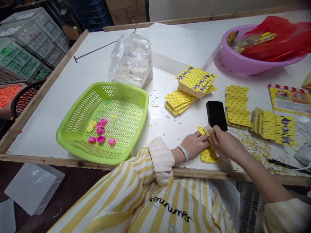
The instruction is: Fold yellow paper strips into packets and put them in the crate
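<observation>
At the table's front edge, my left hand (194, 145), with a ring and a pale bracelet, rests with curled fingers on a yellow printed card sheet (209, 156). Close beside it, my right hand (224, 139) pinches a pale, plain-backed card piece (208, 130) between thumb and fingers, lifted at the sheet's upper end. Whether that piece is still joined to the sheet is hidden by the fingers. A black phone (216, 114) lies just beyond my hands. Farther back are stacked yellow cards (195, 79), and more yellow cards (273, 124) lie to the right.
A green basket (143, 106) holds pink toy cups (100, 131) and yellow discs. Behind it sits a clear plastic bag (131, 61). A purple basin (243, 64) contains red plastic (274, 38). Paper scraps (255, 147) and a black pen-like object (279, 163) lie at right; wooden strips edge the table.
</observation>
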The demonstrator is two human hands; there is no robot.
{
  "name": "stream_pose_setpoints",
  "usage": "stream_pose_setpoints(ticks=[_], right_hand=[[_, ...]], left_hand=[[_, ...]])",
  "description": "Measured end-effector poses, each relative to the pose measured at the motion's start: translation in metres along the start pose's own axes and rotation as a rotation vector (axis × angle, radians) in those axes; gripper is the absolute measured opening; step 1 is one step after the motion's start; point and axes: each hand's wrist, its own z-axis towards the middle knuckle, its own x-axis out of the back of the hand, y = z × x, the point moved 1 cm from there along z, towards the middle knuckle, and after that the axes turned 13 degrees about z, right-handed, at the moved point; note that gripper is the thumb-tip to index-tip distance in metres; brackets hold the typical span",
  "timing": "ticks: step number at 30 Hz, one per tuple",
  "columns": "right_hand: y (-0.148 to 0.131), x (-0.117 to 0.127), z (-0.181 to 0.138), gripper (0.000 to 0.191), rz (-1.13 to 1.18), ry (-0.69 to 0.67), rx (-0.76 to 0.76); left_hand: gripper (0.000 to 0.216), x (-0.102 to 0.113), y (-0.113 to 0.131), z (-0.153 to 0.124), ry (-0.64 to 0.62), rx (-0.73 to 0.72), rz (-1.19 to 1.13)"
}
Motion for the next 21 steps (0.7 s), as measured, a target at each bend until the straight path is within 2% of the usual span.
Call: stream_pose_setpoints(ticks=[8, 12, 16, 18, 21], right_hand=[[0.001, -0.013, -0.009, 0.028, -0.117, 0.015, -0.004], [0.001, -0.021, -0.013, 0.023, -0.157, 0.049, 0.003], [-0.003, -0.023, -0.012, 0.023, -0.099, 0.062, -0.057], [-0.005, -0.024, -0.012, 0.026, -0.092, 0.102, -0.075], [-0.007, -0.026, -0.013, 0.031, -0.087, 0.166, -0.111]], left_hand=[[0.031, -0.003, 0.002, 0.003, -0.017, 0.034, -0.082], [0.022, 0.003, 0.0, -0.002, -0.034, 0.069, -0.216], [0.042, 0.02, -0.022, -0.001, 0.122, 0.147, -0.469], [0.038, 0.023, -0.036, 0.007, 0.217, 0.178, -0.56], [0.032, 0.013, -0.048, 0.023, 0.198, 0.132, -0.749]])
